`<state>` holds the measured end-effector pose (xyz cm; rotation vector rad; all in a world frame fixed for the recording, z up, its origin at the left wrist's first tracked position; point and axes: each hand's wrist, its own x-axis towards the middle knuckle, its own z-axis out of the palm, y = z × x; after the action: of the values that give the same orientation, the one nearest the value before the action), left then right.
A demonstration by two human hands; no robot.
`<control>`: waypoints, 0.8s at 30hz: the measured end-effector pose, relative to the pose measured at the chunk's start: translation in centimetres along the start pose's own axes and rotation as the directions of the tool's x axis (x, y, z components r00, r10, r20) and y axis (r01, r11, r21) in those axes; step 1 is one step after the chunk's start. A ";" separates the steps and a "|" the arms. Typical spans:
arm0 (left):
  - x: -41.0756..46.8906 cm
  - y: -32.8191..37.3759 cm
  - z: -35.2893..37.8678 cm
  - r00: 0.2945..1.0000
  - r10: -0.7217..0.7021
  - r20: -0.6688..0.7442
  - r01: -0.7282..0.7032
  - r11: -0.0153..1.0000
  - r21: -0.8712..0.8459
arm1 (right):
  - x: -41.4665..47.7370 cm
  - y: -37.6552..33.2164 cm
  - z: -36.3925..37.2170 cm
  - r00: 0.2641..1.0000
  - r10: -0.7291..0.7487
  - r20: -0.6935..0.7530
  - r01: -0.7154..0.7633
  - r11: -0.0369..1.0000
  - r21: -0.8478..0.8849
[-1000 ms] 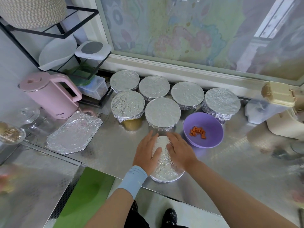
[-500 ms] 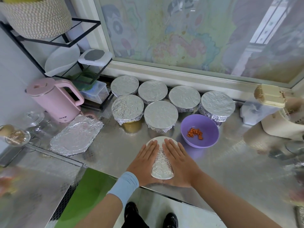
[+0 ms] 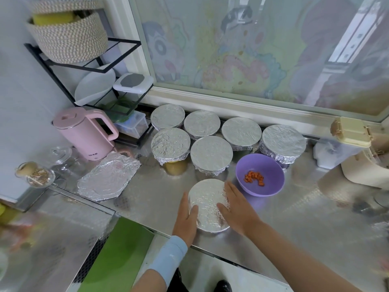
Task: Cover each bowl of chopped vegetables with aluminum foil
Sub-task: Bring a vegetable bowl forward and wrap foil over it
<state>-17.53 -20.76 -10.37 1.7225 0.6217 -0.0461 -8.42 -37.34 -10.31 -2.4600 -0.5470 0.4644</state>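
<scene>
A foil-covered bowl (image 3: pixel 207 202) stands near the counter's front edge. My left hand (image 3: pixel 186 218) presses flat against its left side, thumb on the foil top. On its right side my right hand (image 3: pixel 235 209) presses the foil down with straight fingers. Just right of it sits an uncovered purple bowl (image 3: pixel 260 174) holding chopped carrot pieces (image 3: pixel 253 178). Behind stand several foil-covered bowls, such as one in the front row (image 3: pixel 211 153) and one at the far right (image 3: pixel 283 142).
A foil-wrapped tray (image 3: pixel 108 177) lies at the left, next to a pink kettle (image 3: pixel 84 132). A black rack (image 3: pixel 88 66) with a woven basket stands behind it. Cream containers (image 3: pixel 362 159) sit at the right. A glass jar (image 3: pixel 37 175) is at far left.
My hands slid from the top of the foil outward to the bowl's sides, smoothing the foil over the rim. The camera tilted up a little.
</scene>
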 end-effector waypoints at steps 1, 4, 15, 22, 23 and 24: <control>0.0 0.1 0.6 1.000 -0.002 -0.015 0.002 1.000 -0.015 | -0.2 -0.1 0.3 1.000 0.022 -0.013 -0.022 1.000 0.016; 0.8 0.3 1.6 0.997 -0.024 -0.074 0.020 0.998 -0.054 | -0.9 -0.2 1.2 0.997 0.066 -0.035 -0.063 0.995 0.080; 2.5 -2.9 -2.7 0.862 0.360 0.358 -0.505 0.538 0.674 | -2.9 1.2 3.0 0.984 -0.177 -0.034 0.163 0.953 -0.257; 4.2 -3.4 -4.6 0.736 0.405 0.543 -0.637 0.142 0.758 | -2.8 1.8 3.8 0.967 -0.237 -0.097 0.184 0.906 -0.382; 4.3 -3.4 -4.9 0.691 0.445 0.569 -0.665 0.083 0.743 | -2.9 1.6 3.8 0.961 -0.254 -0.114 0.188 0.894 -0.407; 4.3 -3.4 -5.1 0.622 0.490 0.611 -0.707 0.018 0.707 | -3.1 1.3 3.8 0.949 -0.287 -0.133 0.207 0.883 -0.422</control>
<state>-16.80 -14.08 -13.66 2.9846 -0.5978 0.0635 -12.30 -38.10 -13.42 -2.7270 -0.9408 0.0016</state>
